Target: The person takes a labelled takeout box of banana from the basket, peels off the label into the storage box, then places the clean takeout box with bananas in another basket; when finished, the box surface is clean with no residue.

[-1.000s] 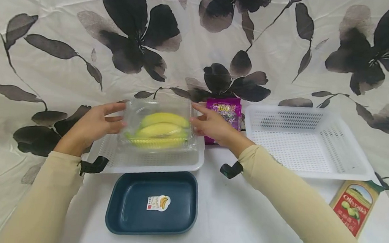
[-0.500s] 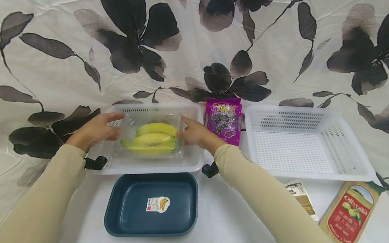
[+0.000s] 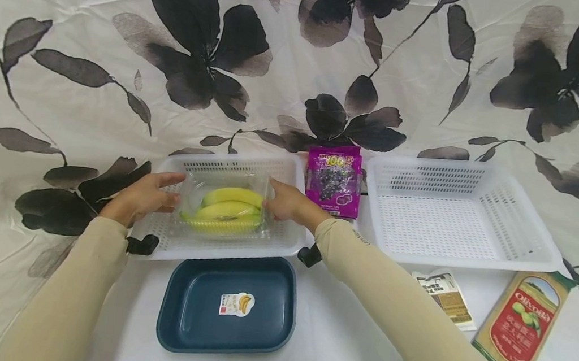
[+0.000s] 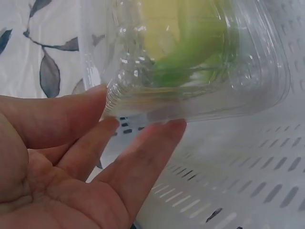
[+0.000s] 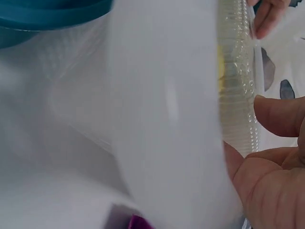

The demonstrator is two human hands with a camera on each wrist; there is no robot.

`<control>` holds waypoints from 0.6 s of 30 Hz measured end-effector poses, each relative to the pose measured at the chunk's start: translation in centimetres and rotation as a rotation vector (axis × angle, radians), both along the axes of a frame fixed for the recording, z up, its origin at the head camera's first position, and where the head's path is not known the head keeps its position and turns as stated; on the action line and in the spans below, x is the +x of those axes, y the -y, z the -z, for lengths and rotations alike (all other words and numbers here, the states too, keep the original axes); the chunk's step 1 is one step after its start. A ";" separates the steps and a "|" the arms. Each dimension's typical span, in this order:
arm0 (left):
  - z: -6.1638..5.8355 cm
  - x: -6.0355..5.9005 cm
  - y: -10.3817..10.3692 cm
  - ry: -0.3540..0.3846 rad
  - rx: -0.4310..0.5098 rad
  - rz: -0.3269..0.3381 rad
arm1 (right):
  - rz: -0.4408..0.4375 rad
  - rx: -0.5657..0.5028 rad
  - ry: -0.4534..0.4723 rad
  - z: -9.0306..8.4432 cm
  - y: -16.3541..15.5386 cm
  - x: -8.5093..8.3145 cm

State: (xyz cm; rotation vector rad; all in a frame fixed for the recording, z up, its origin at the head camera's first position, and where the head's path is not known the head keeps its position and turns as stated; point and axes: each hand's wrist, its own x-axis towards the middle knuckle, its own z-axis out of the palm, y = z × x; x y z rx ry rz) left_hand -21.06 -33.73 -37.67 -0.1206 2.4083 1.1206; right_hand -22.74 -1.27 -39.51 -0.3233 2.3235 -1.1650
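Observation:
A clear plastic clamshell box (image 3: 194, 187) with yellow bananas (image 3: 228, 212) inside sits within the left white perforated basket (image 3: 215, 249). My left hand (image 3: 137, 198) holds the box's left end; in the left wrist view its fingertips touch the edge near a green banana tip (image 4: 178, 67). At the opposite end, my right hand (image 3: 291, 204) grips the box by its side. The right wrist view shows thumb and fingers around the ribbed rim (image 5: 238, 109), partly hidden by the basket wall (image 5: 164, 95).
Before the basket stands a dark blue tray (image 3: 185, 336) with a banana sticker (image 3: 236, 304). Purple grape candy bags (image 3: 333, 184) lie between it and another white basket (image 3: 434, 220). A small packet (image 3: 448, 303) and an Olivoilà package (image 3: 525, 329) lie at right.
Both hands have lowered the box of bananas toward me into the left basket. Over the last half second it has shifted only slightly. The right forearm has moved left, uncovering the small packet.

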 end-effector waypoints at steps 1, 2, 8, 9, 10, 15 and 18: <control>0.0 0.0 -0.1 -0.003 0.000 0.003 | -0.009 0.016 -0.028 0.0 -0.1 0.0; 0.1 0.0 -0.1 -0.005 0.004 0.006 | -0.016 0.032 -0.056 -0.2 -0.2 0.1; -0.6 1.1 -0.9 -0.083 -0.123 0.042 | -0.060 0.073 -0.284 -1.5 -2.9 0.4; -1.0 1.5 -1.1 -0.120 -0.175 0.050 | -0.062 0.058 -0.318 -1.9 -3.8 0.5; -1.5 1.9 -1.4 -0.164 -0.233 0.062 | -0.060 0.037 -0.352 -2.5 -4.7 0.7; -3.9 4.4 -2.9 -0.508 -0.440 0.100 | -0.042 0.022 -0.578 -5.5 -10.1 1.8; -5.3 6.0 -4.1 -0.723 -0.471 0.096 | -0.020 0.081 -0.704 -6.7 -13.8 2.6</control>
